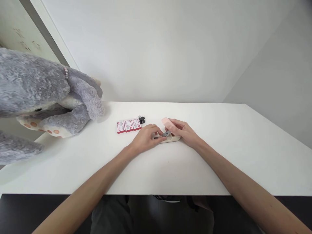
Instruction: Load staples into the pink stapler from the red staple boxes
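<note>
A stapler with a cream base (172, 139) lies on the white table, its pink top (167, 123) swung up and the metal staple channel (166, 133) showing between them. My right hand (184, 131) grips the raised pink top from the right. At the left end of the base is my left hand (148, 136), thumb and fingers closed about the front of the stapler near the metal channel. Whether a staple strip is between those fingertips is too small to tell.
Three small red-and-white boxes (129, 125) stand in a row left of my hands. A small black object (142, 119), maybe a staple remover, lies beside them. A large grey plush toy (80, 94) occupies the table's left end. A white wall (156, 52) rises behind.
</note>
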A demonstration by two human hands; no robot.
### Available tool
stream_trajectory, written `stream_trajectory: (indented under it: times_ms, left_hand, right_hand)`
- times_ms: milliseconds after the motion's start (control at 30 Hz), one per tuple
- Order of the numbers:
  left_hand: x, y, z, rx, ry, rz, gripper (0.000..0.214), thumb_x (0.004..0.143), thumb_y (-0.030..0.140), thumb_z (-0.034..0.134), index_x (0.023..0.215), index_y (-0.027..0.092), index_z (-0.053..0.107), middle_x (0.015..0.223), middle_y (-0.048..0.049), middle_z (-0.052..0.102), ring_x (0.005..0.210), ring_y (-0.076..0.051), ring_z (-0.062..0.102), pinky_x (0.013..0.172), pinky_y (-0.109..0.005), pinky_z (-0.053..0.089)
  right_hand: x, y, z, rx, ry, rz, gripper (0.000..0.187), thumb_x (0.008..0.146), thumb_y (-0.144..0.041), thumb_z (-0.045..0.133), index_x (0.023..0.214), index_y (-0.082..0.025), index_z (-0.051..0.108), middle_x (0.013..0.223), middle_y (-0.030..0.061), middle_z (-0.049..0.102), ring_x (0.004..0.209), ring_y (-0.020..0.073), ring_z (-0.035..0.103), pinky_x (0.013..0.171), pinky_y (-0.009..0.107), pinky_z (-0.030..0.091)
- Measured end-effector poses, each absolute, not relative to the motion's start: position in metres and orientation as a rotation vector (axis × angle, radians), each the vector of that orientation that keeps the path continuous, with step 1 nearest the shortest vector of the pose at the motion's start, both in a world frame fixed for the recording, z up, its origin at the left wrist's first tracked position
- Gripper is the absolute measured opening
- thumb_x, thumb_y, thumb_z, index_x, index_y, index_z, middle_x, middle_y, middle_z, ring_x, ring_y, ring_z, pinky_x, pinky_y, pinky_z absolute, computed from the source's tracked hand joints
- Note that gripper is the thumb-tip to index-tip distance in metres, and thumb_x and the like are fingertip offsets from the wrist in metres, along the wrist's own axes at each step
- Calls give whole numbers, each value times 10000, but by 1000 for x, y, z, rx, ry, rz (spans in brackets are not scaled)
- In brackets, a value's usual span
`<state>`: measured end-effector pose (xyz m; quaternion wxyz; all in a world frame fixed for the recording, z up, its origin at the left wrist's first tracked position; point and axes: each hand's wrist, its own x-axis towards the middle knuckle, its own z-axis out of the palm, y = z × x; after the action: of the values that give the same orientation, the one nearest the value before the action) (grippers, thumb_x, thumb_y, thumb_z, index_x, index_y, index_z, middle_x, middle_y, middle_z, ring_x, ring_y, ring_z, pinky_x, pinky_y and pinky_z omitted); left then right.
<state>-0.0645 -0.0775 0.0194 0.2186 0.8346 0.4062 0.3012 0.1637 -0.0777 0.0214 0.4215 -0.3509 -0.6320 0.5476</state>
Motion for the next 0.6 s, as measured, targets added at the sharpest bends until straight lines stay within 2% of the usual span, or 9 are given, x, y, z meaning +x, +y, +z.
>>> stream_trajectory:
  times_ms: [233,400,500,600]
  left_hand:
    - [-65,-78,20,2310,1070,791,250,897,497,758,912,248,734,1011,-18,739,968,-215,664,826,-351,512]
    - [-65,-80,23,2326,1012,779,275,886,505,776,985,253,729,1042,-17,740,996,-217,667,881,-364,513]
    - [-65,-82,25,2344,1023,808,244,956,476,691,1045,248,705,1026,-18,743,965,-210,673,875,-366,513]
    - [-65,-84,25,2409,1010,877,179,1011,369,591,1092,235,679,1025,-26,732,930,-196,663,859,-359,512]
  right_hand:
    - [166,-73,16,-787,-1537,1490,409,914,-533,749,1212,-252,742,1003,44,657,809,163,578,721,302,462]
    - [165,-72,16,-722,-1484,1573,361,912,-521,755,1161,-259,743,997,44,645,854,186,600,740,312,477]
    - [165,-72,17,-720,-1479,1577,340,902,-514,768,1128,-261,754,1029,55,660,937,208,602,786,321,492]
    - [164,-72,18,-714,-1479,1576,334,899,-514,770,1118,-262,760,1049,60,666,970,219,604,816,333,499]
